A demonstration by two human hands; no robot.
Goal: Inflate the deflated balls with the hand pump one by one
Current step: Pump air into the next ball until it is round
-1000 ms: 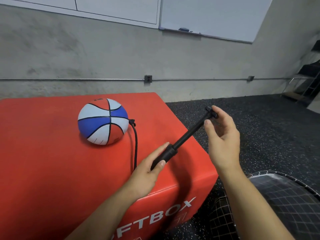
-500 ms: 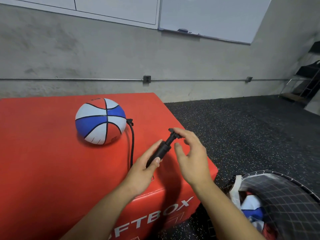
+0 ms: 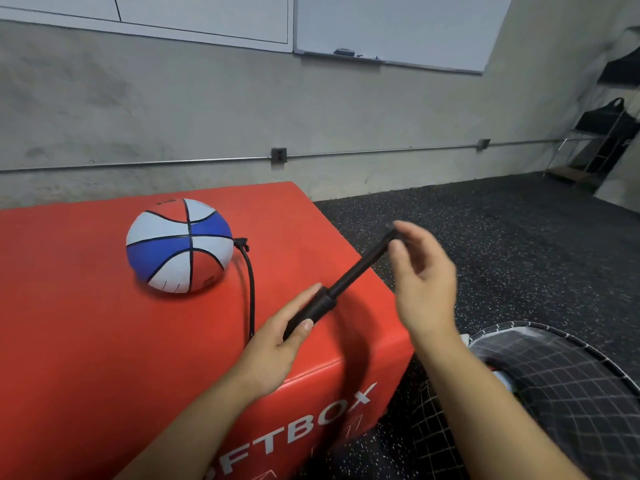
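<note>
Head view showed the left hand (image 3: 277,341) gripping the pump (image 3: 332,296) barrel over the red box (image 3: 86,341); the blurred right hand (image 3: 422,271) pinched its handle, and the hose (image 3: 251,289) met the ball (image 3: 180,245).

The pump handle (image 3: 391,233) blurs behind the right hand (image 3: 424,282); the mesh bag (image 3: 568,386) runs off the right edge, contents unclear.
</note>
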